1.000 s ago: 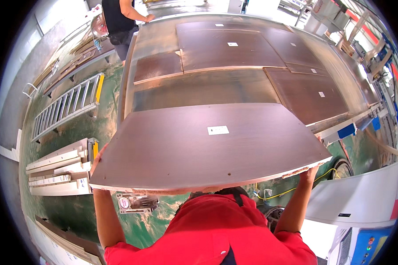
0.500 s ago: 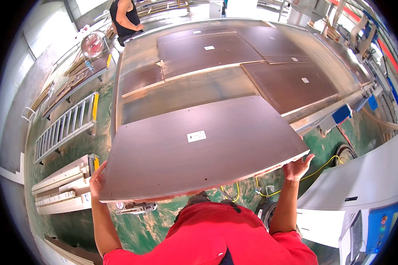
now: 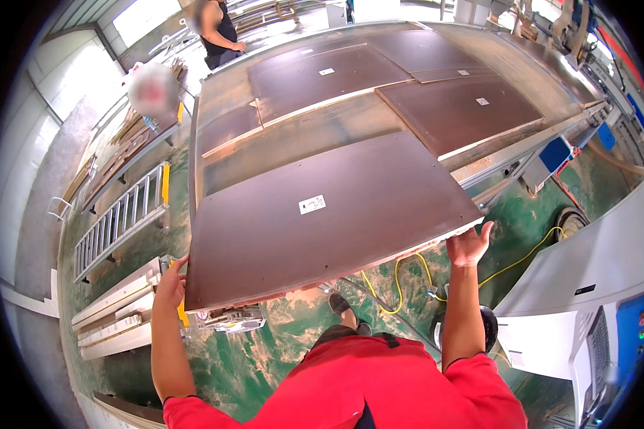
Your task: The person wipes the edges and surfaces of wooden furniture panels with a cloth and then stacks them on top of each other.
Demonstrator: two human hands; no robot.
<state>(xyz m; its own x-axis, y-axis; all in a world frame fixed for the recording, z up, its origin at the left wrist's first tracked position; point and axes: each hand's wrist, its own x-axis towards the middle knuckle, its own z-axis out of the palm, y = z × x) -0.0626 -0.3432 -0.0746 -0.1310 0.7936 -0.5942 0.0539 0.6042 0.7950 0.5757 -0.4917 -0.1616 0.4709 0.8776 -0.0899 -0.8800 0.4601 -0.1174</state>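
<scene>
Between my two hands is a large dark brown wooden panel (image 3: 350, 207), with small holes near its edges and a white label on top. My left hand (image 3: 170, 284) grips its near left corner from the side. At the near right corner my right hand (image 3: 469, 244) holds it from below, thumb sticking out beyond the edge. The panel's far part overlaps the big work table (image 3: 315, 139), while its near edge hangs out over the floor. More brown panels lie on that table, among them one (image 3: 465, 114) at the right and one (image 3: 322, 79) farther back.
A person (image 3: 218, 32) stands at the table's far left. Left of me are a metal roller rack (image 3: 122, 218) and a stack of pale boards (image 3: 118, 314). A yellow cable (image 3: 397, 286) crosses the green floor. On my right stands a white console (image 3: 579, 272) with a keyboard.
The panel has shifted slightly away from me, its right corner moving left in view, both hands still on it. My view has tilted, and a foot now shows below the panel.
</scene>
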